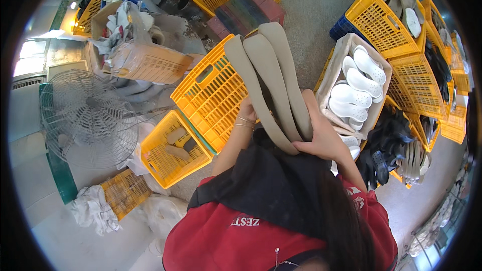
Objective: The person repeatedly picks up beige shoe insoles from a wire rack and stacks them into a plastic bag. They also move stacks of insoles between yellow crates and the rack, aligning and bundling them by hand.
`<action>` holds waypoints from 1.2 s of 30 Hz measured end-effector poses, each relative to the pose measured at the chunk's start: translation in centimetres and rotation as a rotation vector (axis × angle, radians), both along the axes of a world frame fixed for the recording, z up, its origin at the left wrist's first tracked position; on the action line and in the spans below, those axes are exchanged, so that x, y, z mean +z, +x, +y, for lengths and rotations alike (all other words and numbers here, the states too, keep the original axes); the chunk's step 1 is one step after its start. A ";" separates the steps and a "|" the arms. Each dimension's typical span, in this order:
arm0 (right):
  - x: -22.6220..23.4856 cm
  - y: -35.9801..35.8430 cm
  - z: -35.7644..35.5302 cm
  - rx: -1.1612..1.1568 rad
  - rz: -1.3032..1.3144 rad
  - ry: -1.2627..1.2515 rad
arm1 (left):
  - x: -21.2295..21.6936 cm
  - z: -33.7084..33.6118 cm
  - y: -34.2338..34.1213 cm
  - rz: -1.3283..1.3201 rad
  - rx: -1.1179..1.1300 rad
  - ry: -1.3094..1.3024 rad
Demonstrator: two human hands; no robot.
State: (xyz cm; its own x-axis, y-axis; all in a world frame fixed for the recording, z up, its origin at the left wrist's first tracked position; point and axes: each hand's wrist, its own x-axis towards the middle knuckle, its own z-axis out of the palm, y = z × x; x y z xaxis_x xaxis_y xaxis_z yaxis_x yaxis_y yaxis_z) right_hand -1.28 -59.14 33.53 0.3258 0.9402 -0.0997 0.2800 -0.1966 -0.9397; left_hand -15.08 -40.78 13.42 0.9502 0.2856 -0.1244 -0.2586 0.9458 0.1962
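Observation:
A stack of beige shoe soles point(273, 60) stands tilted in front of my body, with their rounded ends pointing away from me. My right hand point(321, 130) grips the stack from the right side, thumb across the near end. On the other side my left hand point(248, 109) is closed round the left edge, its fingers partly hidden behind the soles. Just left of the stack is a yellow plastic crate point(193, 88). A smaller yellow crate point(198, 166) beside it has a few beige soles point(177, 151) in it.
White shoe soles point(354, 88) fill a lined crate point(340, 50) on the right, with black soles point(389, 133) nearby. Yellow crates point(379, 25) are stacked far right. A wire-caged fan point(90, 103) and a cardboard box point(148, 62) occupy the left.

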 end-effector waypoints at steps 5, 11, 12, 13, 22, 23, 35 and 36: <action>-2.4 9.5 3.6 -0.010 -0.135 -0.199 | -1.3 5.0 8.8 -0.017 0.101 0.040; -3.6 25.8 12.5 0.167 0.024 -0.019 | 0.2 10.2 20.1 0.041 0.202 0.130; -3.4 27.6 13.6 0.184 0.063 -0.046 | 0.3 10.5 21.8 0.063 0.215 0.094; -3.2 29.4 15.0 0.201 0.090 -0.058 | 0.3 10.9 23.4 0.073 0.229 0.073; -2.9 34.4 21.7 0.424 -0.541 0.121 | -1.6 11.7 28.6 0.079 0.534 0.138; -3.2 34.1 22.6 0.435 -0.532 0.101 | -1.8 11.6 28.5 0.115 0.535 0.075; -8.0 24.2 42.0 0.659 -0.493 0.056 | -1.7 24.7 22.7 0.351 1.092 0.006; -8.4 22.7 44.8 0.672 -0.518 0.037 | -1.9 27.2 21.5 0.341 1.123 -0.009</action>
